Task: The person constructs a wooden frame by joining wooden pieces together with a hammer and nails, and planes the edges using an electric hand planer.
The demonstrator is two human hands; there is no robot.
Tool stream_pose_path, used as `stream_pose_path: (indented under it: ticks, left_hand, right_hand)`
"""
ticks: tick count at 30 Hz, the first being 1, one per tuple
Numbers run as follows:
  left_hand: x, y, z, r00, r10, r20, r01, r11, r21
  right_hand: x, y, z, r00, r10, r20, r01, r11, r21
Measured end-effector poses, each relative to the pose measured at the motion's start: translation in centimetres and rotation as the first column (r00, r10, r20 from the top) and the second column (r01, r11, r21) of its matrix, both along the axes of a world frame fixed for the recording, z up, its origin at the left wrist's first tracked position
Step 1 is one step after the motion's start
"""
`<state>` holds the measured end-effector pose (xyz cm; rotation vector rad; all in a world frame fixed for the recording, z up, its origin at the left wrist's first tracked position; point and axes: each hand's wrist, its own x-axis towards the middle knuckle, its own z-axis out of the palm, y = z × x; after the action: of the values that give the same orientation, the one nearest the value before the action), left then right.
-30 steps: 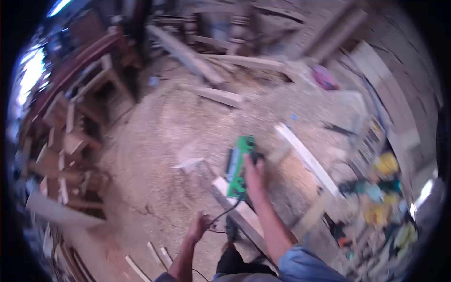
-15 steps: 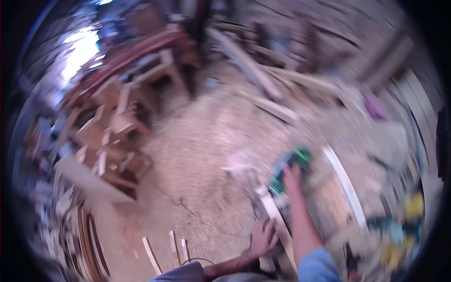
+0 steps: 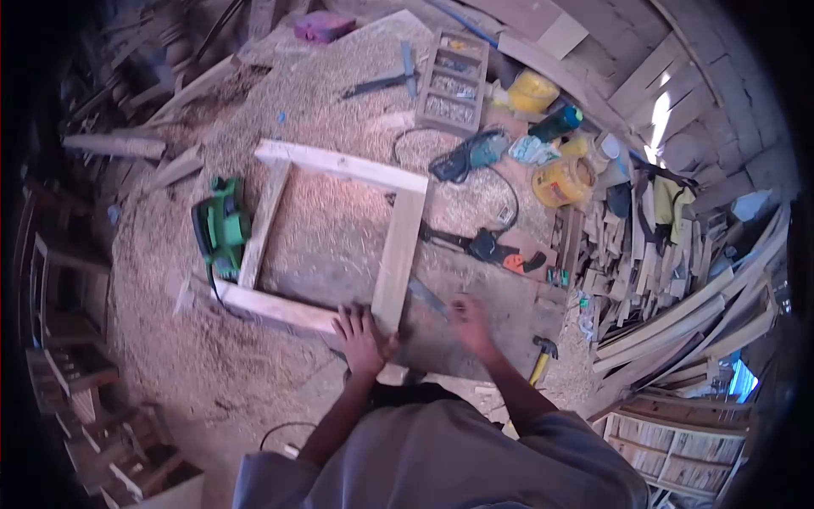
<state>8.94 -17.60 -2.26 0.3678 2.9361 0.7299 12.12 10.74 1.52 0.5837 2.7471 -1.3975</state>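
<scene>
A rectangular wooden frame (image 3: 339,165) lies on the work surface ahead of me. My left hand (image 3: 360,339) rests on its near right corner, fingers spread over the wood. To the right, my right hand (image 3: 468,322) has its fingers curled at the end of a flat grey metal strip (image 3: 428,297), whose exact kind I cannot make out. A green electric planer (image 3: 225,225) sits against the frame's left side. Right of my right hand lies a hammer (image 3: 541,358) with a yellow handle. A black and orange clamp-like tool (image 3: 483,247) is beyond the hand.
Wood shavings (image 3: 170,280) cover much of the area. At the back stand a compartment box (image 3: 452,81) of small hardware, a corded power tool (image 3: 475,157) and yellow tubs (image 3: 560,182). Offcuts (image 3: 632,254) are piled at the right, wooden furniture parts (image 3: 76,314) at the left.
My view has turned to the right. My right hand has left the green planer and is now at the grey strip. My left hand is now on the frame's corner.
</scene>
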Motion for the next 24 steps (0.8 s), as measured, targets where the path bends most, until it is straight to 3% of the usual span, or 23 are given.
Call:
stream_pose_path:
  ticks: [1, 3, 5, 7, 10, 13, 14, 17, 18, 21, 22, 24]
  left_hand:
    - [0.4, 0.5, -0.7, 1.0, 0.027, -0.015, -0.027, 1.0, 0.008]
    - [0.6, 1.6, -0.5, 0.996, 0.083, -0.044, -0.08, 0.994, 0.077]
    - [0.6, 2.2, -0.8, 0.99, 0.133, -0.043, -0.131, 0.99, 0.051]
    - [0.4, 2.8, -1.5, 0.979, 0.178, -0.096, -0.175, 0.984, 0.035]
    - [0.1, 3.4, -1.0, 0.972, 0.213, -0.099, -0.214, 0.977, -0.002]
    - [0.2, 3.6, -1.0, 0.965, 0.235, -0.119, -0.232, 0.972, 0.035]
    - [0.2, 3.6, -1.4, 0.96, 0.232, -0.155, -0.232, 0.972, 0.019]
    - [0.2, 3.5, -2.1, 0.95, 0.244, -0.196, -0.244, 0.97, 0.026]
    - [0.2, 3.3, -2.7, 0.947, 0.239, -0.217, -0.237, 0.971, 0.034]
    - [0.2, 3.0, -3.2, 0.944, 0.234, -0.233, -0.23, 0.972, 0.046]
    - [0.1, 3.1, -3.2, 0.94, 0.241, -0.242, -0.237, 0.971, 0.044]
    - [-0.2, 2.9, -3.0, 0.943, 0.245, -0.224, -0.237, 0.969, 0.062]
  right_hand:
    - [4.3, 4.5, -1.4, 0.999, -0.036, -0.027, 0.041, 0.966, 0.254]
    - [13.4, 13.7, -4.8, 0.983, -0.182, 0.014, 0.126, 0.733, 0.668]
    - [19.0, 17.4, -2.4, 0.93, -0.355, 0.097, 0.229, 0.765, 0.602]
    - [22.8, 17.7, -3.2, 0.827, -0.558, 0.065, 0.385, 0.648, 0.657]
    - [25.9, 18.1, -4.8, 0.696, -0.659, 0.286, 0.417, 0.695, 0.586]
    - [26.8, 20.0, -6.0, 0.733, -0.613, 0.295, 0.354, 0.714, 0.604]
    - [29.1, 23.6, -9.7, 0.811, -0.533, 0.24, 0.375, 0.79, 0.486]
    - [27.3, 23.5, -7.1, 0.805, -0.525, 0.276, 0.403, 0.826, 0.395]
    - [27.3, 24.0, -7.2, 0.823, -0.539, 0.181, 0.5, 0.838, 0.221]
    - [23.4, 23.5, -3.0, 0.813, -0.52, 0.26, 0.514, 0.852, 0.098]
    - [22.1, 23.6, -2.3, 0.909, -0.394, 0.137, 0.38, 0.918, 0.115]
    - [17.8, 22.2, -0.6, 0.981, -0.189, 0.051, 0.183, 0.978, 0.102]
